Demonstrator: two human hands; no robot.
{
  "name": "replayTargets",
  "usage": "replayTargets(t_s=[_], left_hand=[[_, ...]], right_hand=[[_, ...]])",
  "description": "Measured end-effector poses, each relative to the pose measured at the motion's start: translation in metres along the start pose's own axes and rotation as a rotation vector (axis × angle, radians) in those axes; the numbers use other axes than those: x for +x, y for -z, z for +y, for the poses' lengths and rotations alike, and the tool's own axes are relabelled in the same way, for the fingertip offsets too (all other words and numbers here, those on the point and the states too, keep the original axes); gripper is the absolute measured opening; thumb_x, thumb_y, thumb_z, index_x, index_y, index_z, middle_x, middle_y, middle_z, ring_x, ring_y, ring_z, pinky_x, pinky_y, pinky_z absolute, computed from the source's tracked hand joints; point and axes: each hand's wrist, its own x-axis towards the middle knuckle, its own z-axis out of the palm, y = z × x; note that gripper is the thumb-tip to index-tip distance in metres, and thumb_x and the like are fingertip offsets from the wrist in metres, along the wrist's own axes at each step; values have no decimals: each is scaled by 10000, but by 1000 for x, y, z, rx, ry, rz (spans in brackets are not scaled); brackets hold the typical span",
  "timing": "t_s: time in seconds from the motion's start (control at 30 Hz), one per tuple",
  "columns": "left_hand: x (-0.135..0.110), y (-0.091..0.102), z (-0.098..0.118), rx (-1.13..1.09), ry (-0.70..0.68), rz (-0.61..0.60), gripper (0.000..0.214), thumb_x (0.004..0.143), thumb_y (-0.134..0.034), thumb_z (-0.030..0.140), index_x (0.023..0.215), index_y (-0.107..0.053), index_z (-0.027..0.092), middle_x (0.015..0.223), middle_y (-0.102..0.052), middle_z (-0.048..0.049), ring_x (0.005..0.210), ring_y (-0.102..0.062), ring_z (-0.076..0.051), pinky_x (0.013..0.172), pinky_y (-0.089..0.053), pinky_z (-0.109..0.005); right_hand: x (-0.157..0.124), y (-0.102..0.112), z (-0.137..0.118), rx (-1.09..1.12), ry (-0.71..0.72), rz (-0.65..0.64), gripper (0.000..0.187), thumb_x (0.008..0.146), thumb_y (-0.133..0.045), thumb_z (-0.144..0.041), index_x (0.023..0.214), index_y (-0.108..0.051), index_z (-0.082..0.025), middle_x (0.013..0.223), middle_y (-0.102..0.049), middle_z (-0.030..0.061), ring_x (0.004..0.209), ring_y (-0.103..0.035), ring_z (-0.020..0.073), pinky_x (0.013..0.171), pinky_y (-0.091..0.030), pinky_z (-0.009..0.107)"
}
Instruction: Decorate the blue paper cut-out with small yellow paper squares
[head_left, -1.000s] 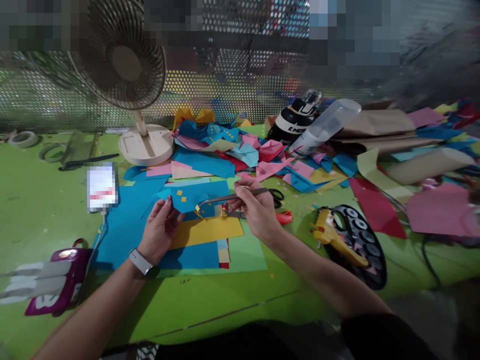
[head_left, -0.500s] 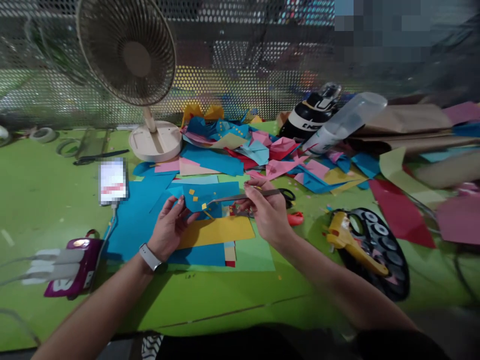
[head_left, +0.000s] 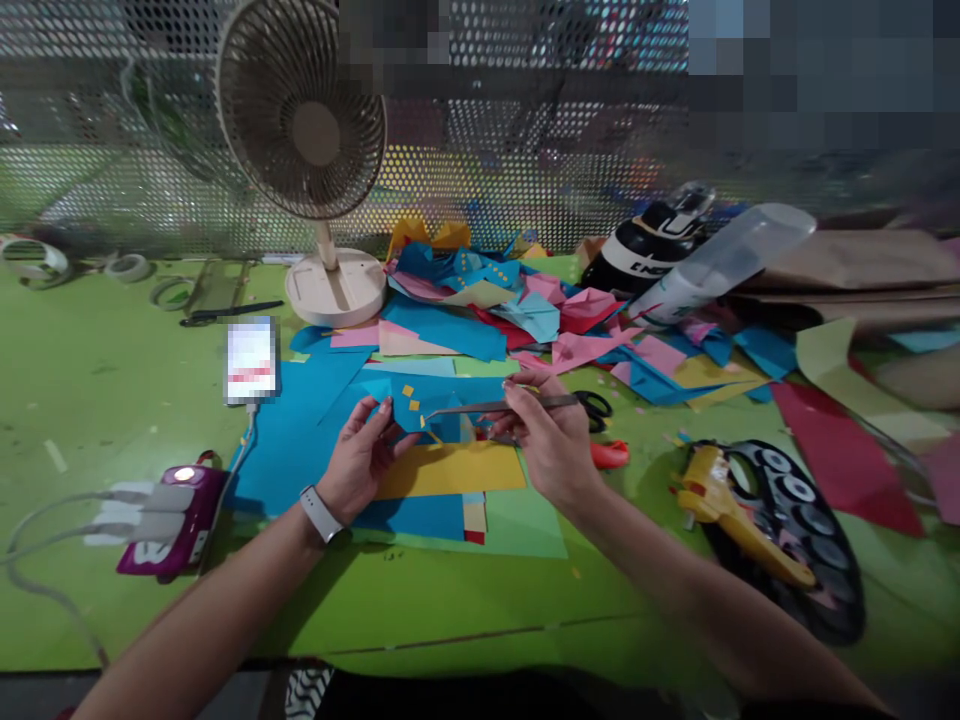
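My left hand (head_left: 364,455), with a watch on its wrist, is closed with thumb and fingers pinching the edge of a blue piece of paper (head_left: 399,412). Small yellow paper squares (head_left: 413,406) lie on that piece. In my right hand (head_left: 551,430) is a pair of tweezers (head_left: 487,406), held level and pointing left. Their tips are at the blue piece, beside a small yellow bit; whether they grip it I cannot tell. Below the hands lies a yellow paper strip (head_left: 457,470) over blue sheets (head_left: 277,450) and a light green sheet (head_left: 540,525).
Black-handled scissors (head_left: 596,408) lie behind my right hand. To the right is a yellow glue gun (head_left: 742,515) on a black tray (head_left: 832,560). A fan (head_left: 337,285), paper scraps (head_left: 540,315) and bottles (head_left: 645,250) stand at the back. Left are a phone (head_left: 252,360) and a purple power strip (head_left: 176,520).
The whole view has shifted, so things appear farther right and slightly lower. Both hands keep their grips, and the tweezer tips stay close to the blue piece.
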Motion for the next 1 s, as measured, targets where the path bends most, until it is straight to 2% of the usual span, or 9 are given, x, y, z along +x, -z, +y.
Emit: replayTargets(t_s=[0.43, 0.7, 1.0], left_hand=[[-2, 1, 1, -18, 3, -8, 263, 766, -746, 87, 888, -542, 199, 852, -734, 15, 723, -727, -148, 613, -621, -259], [-1, 2, 1, -5, 6, 3, 294, 737, -777, 97, 895, -553, 204, 858, -727, 19, 730, -723, -153, 620, -622, -271], [-2, 1, 0, -12, 3, -15, 252, 763, -750, 79, 875, -562, 203, 856, -736, 12, 722, -726, -152, 600, -618, -254]], right_hand=[[0, 9, 6, -102, 49, 2, 253, 818, -717, -377, 966, -565, -239, 623, -676, -54, 496, -664, 149, 453, -527, 245], [-1, 6, 3, -159, 67, 28, 284, 794, -726, -422, 931, -561, -235, 600, -660, -52, 472, -652, 156, 435, -513, 252], [-5, 3, 4, -128, 51, 18, 282, 812, -719, -413, 964, -566, -232, 624, -671, -50, 501, -667, 148, 483, -543, 252]])
